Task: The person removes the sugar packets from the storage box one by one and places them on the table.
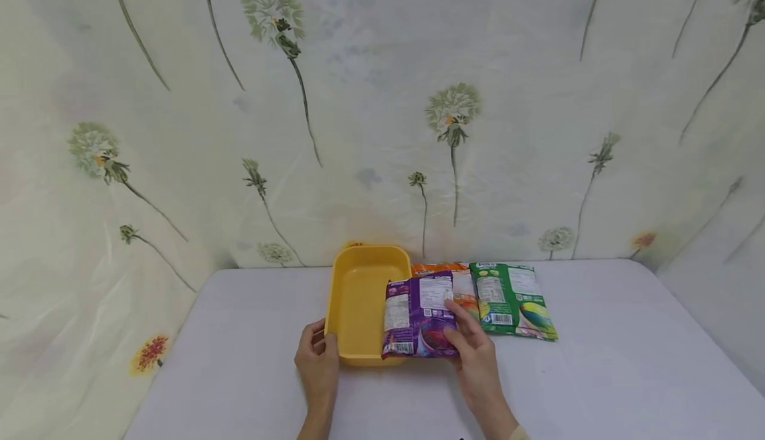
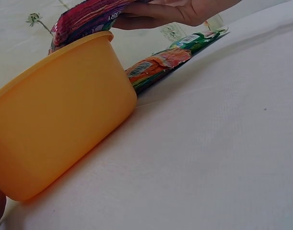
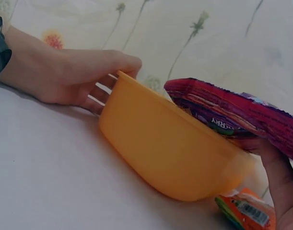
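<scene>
A purple snack packet [image 1: 422,320] is held by its right side in my right hand [image 1: 476,357], thumb on top and other fingers partly hidden. The packet hangs over the right rim of a yellow plastic tub [image 1: 364,294], tilted in the right wrist view. My left hand [image 1: 319,360] grips the tub's left side near the front corner; the right wrist view shows its thumb [image 3: 129,63] at the rim and fingers against the outer wall. An orange packet [image 1: 463,287] lies right of the tub, partly covered by the purple one. Beside it lies a green packet [image 1: 512,300].
The tub and packets are on a table with a pale cloth [image 1: 609,360]. Behind it hangs a curtain-like sheet [image 1: 370,128] printed with dandelions, close to the table's back edge.
</scene>
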`<move>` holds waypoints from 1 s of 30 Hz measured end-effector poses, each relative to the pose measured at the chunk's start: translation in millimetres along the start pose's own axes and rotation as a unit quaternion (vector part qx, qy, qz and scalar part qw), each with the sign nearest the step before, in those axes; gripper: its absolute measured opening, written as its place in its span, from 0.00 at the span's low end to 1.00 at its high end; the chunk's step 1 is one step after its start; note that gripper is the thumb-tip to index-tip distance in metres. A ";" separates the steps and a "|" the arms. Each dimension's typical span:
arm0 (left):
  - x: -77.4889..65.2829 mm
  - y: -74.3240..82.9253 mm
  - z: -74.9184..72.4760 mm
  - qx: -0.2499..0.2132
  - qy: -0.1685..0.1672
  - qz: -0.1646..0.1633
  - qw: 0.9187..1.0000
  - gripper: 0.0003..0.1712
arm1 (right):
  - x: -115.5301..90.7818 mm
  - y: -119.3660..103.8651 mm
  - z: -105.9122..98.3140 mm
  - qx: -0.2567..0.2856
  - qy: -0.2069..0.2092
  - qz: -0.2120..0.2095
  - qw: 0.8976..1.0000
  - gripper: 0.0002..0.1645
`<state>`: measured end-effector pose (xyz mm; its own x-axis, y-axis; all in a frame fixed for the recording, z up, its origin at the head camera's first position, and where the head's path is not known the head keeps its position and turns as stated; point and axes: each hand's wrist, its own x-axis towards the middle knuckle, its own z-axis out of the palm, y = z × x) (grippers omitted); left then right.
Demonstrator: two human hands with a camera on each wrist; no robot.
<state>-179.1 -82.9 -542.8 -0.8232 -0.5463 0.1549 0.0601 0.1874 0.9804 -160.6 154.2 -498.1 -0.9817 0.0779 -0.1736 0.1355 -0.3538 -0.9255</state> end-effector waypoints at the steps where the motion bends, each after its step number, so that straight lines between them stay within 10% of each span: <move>1: 0.2 0.0 -0.4 0.003 0.001 0.000 1.000 0.14 | -0.4 -0.4 -0.8 -0.003 -0.002 0.001 1.000 0.29; 30: 1.2 -2.1 -1.3 0.001 -0.010 -0.006 1.000 0.14 | -19.3 1.8 -30.3 -0.027 0.003 0.029 0.999 0.33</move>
<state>-179.5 -85.1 -544.6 -0.8351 -0.5319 0.1404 0.0484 0.1832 0.9819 -137.4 180.2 -506.5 -0.9710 0.0644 -0.2301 0.2002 -0.3066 -0.9306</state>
